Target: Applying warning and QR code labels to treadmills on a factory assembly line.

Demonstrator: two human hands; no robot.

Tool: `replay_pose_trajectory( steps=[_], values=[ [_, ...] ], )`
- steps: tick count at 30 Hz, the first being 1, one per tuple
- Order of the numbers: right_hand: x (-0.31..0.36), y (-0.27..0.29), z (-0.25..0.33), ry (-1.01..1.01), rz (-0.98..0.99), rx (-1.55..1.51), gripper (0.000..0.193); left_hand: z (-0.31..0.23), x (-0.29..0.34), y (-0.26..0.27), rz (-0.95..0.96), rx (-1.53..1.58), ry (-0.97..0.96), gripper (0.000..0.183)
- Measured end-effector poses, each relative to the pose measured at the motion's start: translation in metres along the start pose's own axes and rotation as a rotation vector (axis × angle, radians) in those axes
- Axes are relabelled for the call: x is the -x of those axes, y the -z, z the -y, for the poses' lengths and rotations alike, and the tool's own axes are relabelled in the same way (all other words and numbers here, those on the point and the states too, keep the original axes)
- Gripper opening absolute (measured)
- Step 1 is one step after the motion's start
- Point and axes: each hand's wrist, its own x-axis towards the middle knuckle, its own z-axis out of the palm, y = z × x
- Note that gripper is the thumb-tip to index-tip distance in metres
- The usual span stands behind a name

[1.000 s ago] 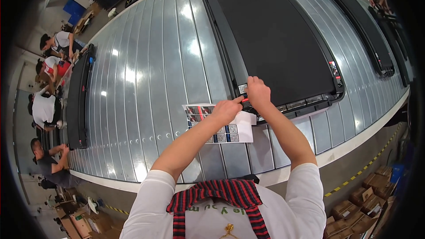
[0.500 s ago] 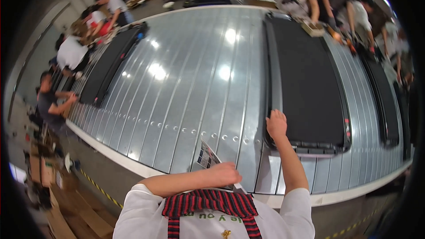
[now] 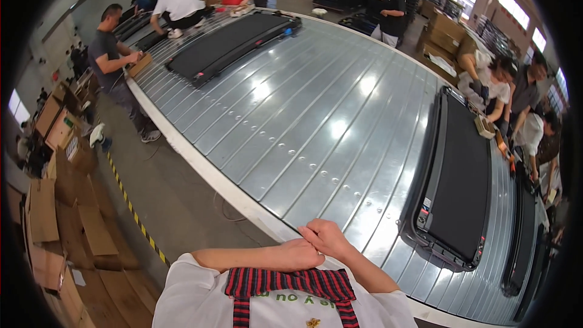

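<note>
My left hand (image 3: pixel 303 255) and my right hand (image 3: pixel 328 238) meet in front of my chest, over the near edge of the metal table (image 3: pixel 322 140). Both have their fingers curled in, and the right fingertips touch or nearly touch the left hand. What they hold, if anything, is hidden. To the right of my hands lies a long black panel (image 3: pixel 458 176) in a dark frame with rounded corners. A small printed label (image 3: pixel 423 209) sits on the frame's left side, close to its near end.
Another black panel (image 3: pixel 234 45) lies at the far left, and a further one (image 3: pixel 521 231) at the right. A person (image 3: pixel 112 54) stands by the left edge; others work at the far right. Flattened cardboard (image 3: pixel 91 237) covers floor at left, beside yellow-black tape (image 3: pixel 130 206).
My right hand has left the panel's frame and come back to my left hand. A label shows about where it was. The sheet by my left hand is out of sight. The view has turned left.
</note>
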Motion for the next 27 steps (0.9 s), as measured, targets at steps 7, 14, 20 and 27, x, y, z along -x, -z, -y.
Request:
replay_pose_trajectory(
  steps=[7,14,20,27],
  values=[
    [-0.052,-0.105,0.099,0.246,-0.017,0.140,0.031,0.022,0.143,-0.004,-0.193,-0.022,0.025,0.017],
    [-0.105,-0.195,0.161,0.237,0.459,-0.102,0.035,0.043,0.258,-0.020,-0.330,0.279,0.339,0.016],
    [-0.151,-0.251,0.201,0.123,0.684,-0.332,0.036,0.071,0.323,-0.025,-0.456,0.213,0.348,0.014],
    [-0.210,-0.297,0.203,0.174,0.758,-0.235,0.036,0.102,0.369,0.006,-0.402,0.161,0.393,0.011]
  ],
)
